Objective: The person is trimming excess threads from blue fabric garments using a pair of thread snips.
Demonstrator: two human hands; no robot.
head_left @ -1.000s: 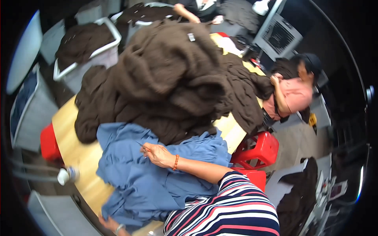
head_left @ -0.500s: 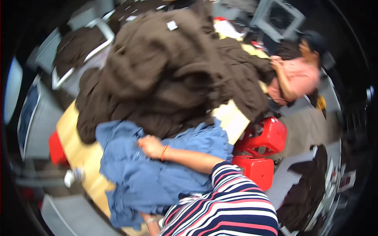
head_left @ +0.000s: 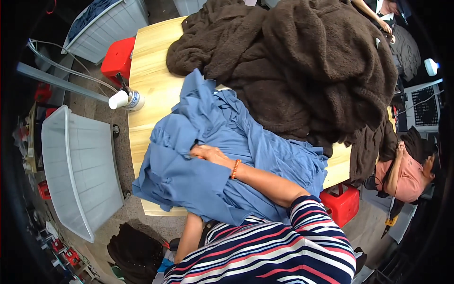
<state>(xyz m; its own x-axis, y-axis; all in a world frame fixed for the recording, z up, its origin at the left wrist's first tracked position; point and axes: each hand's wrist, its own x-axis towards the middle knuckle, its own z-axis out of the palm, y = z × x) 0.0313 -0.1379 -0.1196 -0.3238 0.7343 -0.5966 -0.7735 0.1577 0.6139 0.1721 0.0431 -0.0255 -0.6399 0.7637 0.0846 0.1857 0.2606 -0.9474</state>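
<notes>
A blue garment [head_left: 265, 151] lies crumpled over the near part of the wooden table [head_left: 150, 71]. My right hand [head_left: 211, 154], an orange bead bracelet at its wrist, is closed on a fold in the garment's middle; some fingertips are hidden in the cloth. From below, my left forearm [head_left: 190, 235] reaches under the garment's near edge. The cloth covers my left hand, so its fingers cannot be seen. Just beyond the blue cloth rises a large heap of dark brown fleece fabric [head_left: 326, 61].
A white-capped bottle [head_left: 135, 101] stands at the table's left edge. Left of it are a grey-white bin [head_left: 90, 165] and a red stool [head_left: 118, 59]; another red stool [head_left: 343, 203] is by the right side. A person in pink [head_left: 402, 177] sits at right.
My view has swung left, so the table and brown heap appear farther right. Blue cloth now stands bunched beyond my right hand, which still grips the garment.
</notes>
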